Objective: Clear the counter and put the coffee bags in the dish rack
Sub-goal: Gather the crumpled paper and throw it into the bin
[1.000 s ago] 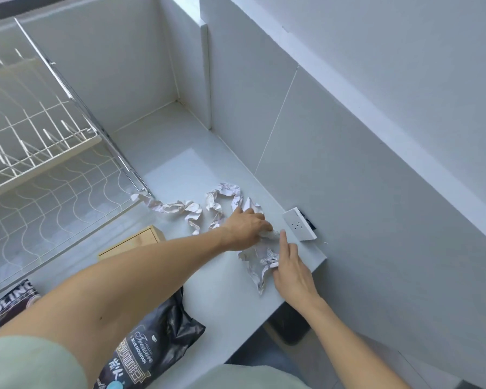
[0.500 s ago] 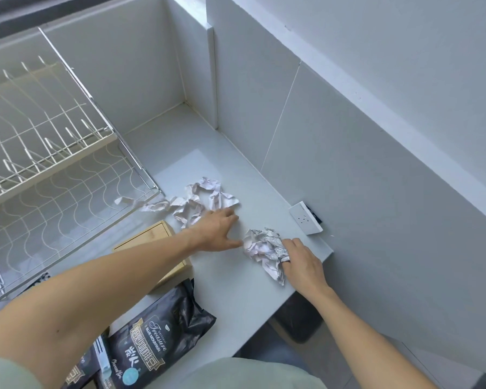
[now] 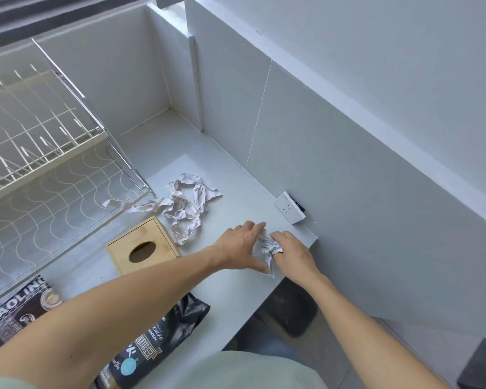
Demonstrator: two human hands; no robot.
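Near the counter's right end, my left hand (image 3: 243,247) and my right hand (image 3: 291,252) both press around a crumpled paper ball (image 3: 265,245). A long strip of crumpled paper (image 3: 184,204) lies loose on the white counter (image 3: 230,299), beyond the hands. Two dark coffee bags lie at the front: one (image 3: 152,343) partly under my left arm, another (image 3: 20,307) at the far left below the rack. The white wire dish rack (image 3: 40,164) stands at the left with bare tiers.
A bamboo tissue box (image 3: 142,247) sits between the rack and my hands. A white socket block (image 3: 289,207) leans at the wall. A dark bin (image 3: 295,310) stands on the floor below the counter's end. Tiled walls close the back and right.
My left hand left the loose strip and came right to join the right hand on the paper, which is now squeezed into a smaller ball. The camera drew back, showing the tissue box.
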